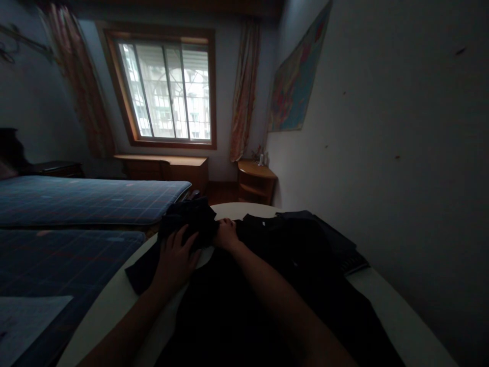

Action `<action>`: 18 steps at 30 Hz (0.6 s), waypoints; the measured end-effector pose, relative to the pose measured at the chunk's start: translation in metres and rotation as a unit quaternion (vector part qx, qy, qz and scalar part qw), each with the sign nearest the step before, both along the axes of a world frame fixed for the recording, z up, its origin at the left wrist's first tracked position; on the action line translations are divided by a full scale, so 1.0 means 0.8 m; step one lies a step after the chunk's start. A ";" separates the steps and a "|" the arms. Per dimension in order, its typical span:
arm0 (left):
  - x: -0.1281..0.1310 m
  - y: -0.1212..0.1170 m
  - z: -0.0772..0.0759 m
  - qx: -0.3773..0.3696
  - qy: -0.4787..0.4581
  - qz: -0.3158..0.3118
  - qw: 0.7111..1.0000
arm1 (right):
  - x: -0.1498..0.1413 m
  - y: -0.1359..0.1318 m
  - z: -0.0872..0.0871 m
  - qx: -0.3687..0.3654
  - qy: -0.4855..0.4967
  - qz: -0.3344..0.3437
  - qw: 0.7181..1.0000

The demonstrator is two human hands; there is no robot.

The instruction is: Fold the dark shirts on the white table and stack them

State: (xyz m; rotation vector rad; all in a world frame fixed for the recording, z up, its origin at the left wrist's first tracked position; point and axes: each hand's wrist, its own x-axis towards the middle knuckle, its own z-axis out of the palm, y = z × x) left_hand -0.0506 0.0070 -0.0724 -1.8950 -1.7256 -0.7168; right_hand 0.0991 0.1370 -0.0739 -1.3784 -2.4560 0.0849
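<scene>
A large black garment (244, 306) is spread over a round, pale table (130, 300); its folds are hard to make out in the dim light. My left hand (178, 255) lies on a bunched dark part of the cloth (191, 211) at the table's far left, fingers spread. Just to its right, my right hand (227, 233) is closed on the garment's edge, its fingertips partly hidden. A small pale mark shows on the fabric beyond my right hand. Under the garment's right side, a dark folded cloth (338, 237) sticks out towards the wall.
Two beds with plaid mattresses (95, 196) stand to the left; a paper sheet (34, 323) lies on the nearer one. A wall (401, 204) runs close along the right. Beyond the table are a desk (171, 160), a corner shelf (255, 171) and a window (168, 92).
</scene>
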 end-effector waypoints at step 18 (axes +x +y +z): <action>-0.004 -0.012 0.030 0.021 -0.052 0.083 0.995 | 0.031 0.010 0.026 -0.042 0.004 -0.122 0.992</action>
